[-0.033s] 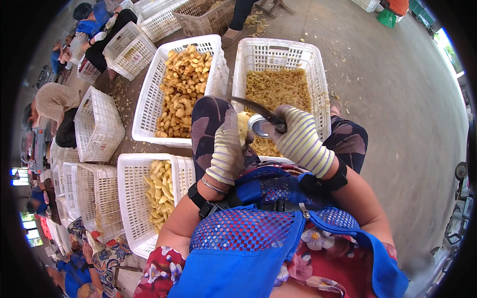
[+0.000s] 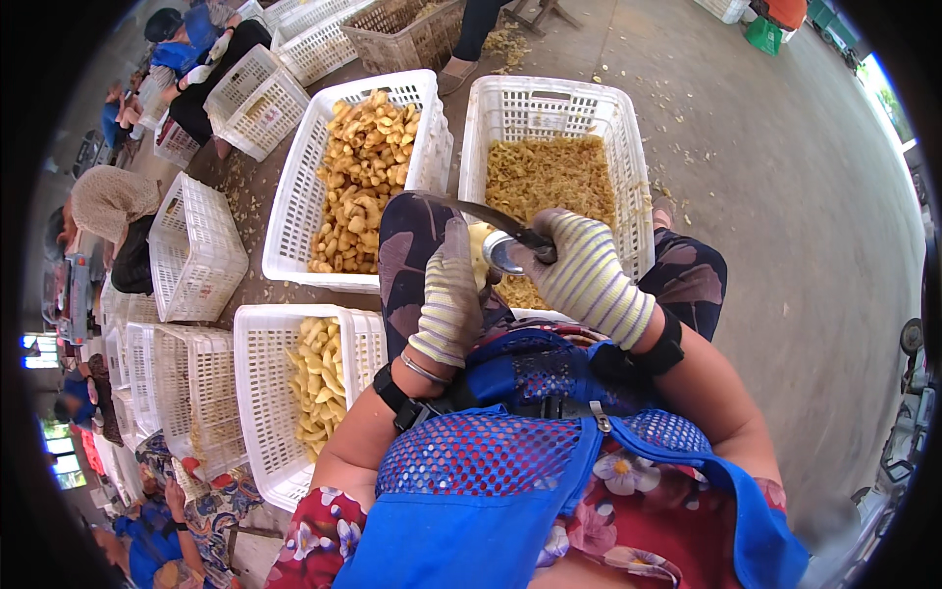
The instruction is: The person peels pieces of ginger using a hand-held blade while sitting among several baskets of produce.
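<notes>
Both of my hands wear striped knit gloves and meet over my lap. My left hand (image 2: 448, 306) is closed around a pale peeled ginger root (image 2: 479, 239), mostly hidden by the fingers and blade. My right hand (image 2: 591, 273) grips a dark curved knife (image 2: 483, 212), its blade pointing left above the ginger. A rounded shiny metal piece (image 2: 502, 252), perhaps a spoon's bowl, also sticks out of the right hand beside the ginger. Beneath and beyond the hands, a white crate (image 2: 639, 162) contains brownish ginger peelings (image 2: 549, 177).
A white crate (image 2: 285, 221) of unpeeled ginger (image 2: 365, 187) stands ahead to the left. Nearer, another crate (image 2: 260, 393) holds pale peeled ginger (image 2: 319, 378). More crates (image 2: 196, 245) and people (image 2: 186, 49) line the left side. Concrete floor (image 2: 785, 226) spreads right.
The knife has tilted and shifted slightly left, with its tip now over my left knee. My right hand has moved very slightly left; the left hand keeps its hold.
</notes>
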A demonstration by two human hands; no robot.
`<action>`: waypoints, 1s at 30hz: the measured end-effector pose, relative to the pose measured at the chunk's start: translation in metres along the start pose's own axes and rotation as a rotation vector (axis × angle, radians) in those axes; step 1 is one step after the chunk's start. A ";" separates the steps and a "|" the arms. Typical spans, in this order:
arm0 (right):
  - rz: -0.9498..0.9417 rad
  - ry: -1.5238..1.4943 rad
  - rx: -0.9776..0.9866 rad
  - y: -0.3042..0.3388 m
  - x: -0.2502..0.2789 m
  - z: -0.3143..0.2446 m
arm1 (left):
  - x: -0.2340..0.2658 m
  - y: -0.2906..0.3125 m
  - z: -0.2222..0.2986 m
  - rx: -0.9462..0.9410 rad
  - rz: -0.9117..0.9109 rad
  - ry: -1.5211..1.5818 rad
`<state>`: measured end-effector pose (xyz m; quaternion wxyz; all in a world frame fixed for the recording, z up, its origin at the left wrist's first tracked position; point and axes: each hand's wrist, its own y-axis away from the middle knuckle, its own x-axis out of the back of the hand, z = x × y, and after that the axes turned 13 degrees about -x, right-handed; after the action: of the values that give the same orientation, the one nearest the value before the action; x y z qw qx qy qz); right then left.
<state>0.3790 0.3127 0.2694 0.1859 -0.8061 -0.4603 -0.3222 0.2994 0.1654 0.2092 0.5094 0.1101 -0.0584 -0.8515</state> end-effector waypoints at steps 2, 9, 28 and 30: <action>-0.029 0.042 -0.013 0.000 -0.004 -0.002 | -0.017 0.004 0.016 0.051 0.136 0.109; -0.034 0.010 -0.038 0.002 -0.006 0.002 | -0.024 0.006 0.021 -0.100 0.134 0.162; 0.261 -0.205 -0.325 -0.018 0.034 0.032 | -0.004 -0.003 -0.019 -0.245 0.091 -0.004; 0.137 -0.253 -0.253 -0.013 0.025 0.019 | -0.005 0.003 -0.012 -0.236 0.098 0.033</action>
<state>0.3833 0.3460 0.2727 0.0452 -0.8865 -0.3801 -0.2599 0.3075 0.1684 0.1994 0.5605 0.0607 0.0453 -0.8247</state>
